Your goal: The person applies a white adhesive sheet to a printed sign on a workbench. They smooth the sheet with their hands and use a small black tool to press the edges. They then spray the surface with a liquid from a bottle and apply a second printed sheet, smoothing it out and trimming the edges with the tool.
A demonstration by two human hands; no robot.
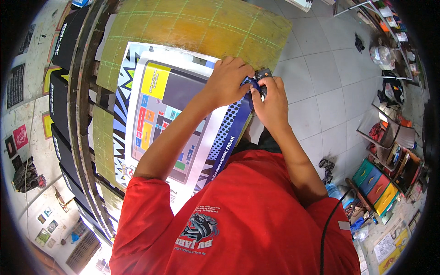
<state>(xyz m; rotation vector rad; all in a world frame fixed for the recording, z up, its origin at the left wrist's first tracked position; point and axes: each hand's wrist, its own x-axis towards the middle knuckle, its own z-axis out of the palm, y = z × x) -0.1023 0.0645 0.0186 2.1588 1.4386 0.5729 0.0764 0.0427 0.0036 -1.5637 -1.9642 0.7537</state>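
A large printed sheet (192,78) with blue, black, yellow and multicoloured panels lies over a yellow-green board. Its upper right corner, dark blue with dots, is bent up between my hands. My left hand (230,79) rests at the sheet's top edge, with thumb and fingers closed on that corner. From the right, my right hand (272,100) pinches the same corner, its thumb close to my left fingertips. A small black object with an orange dot (263,74) sits just beyond my right fingers at the board's edge. Its kind is partly hidden by the fingers.
The worn yellow-green board (197,23) carries a pale grid. Dark frames (66,101) line a rail at left, before a wall with pictures. Grey floor tiles (327,73) spread to the right, where a chair (389,135) and a multicoloured drawer unit (373,185) stand.
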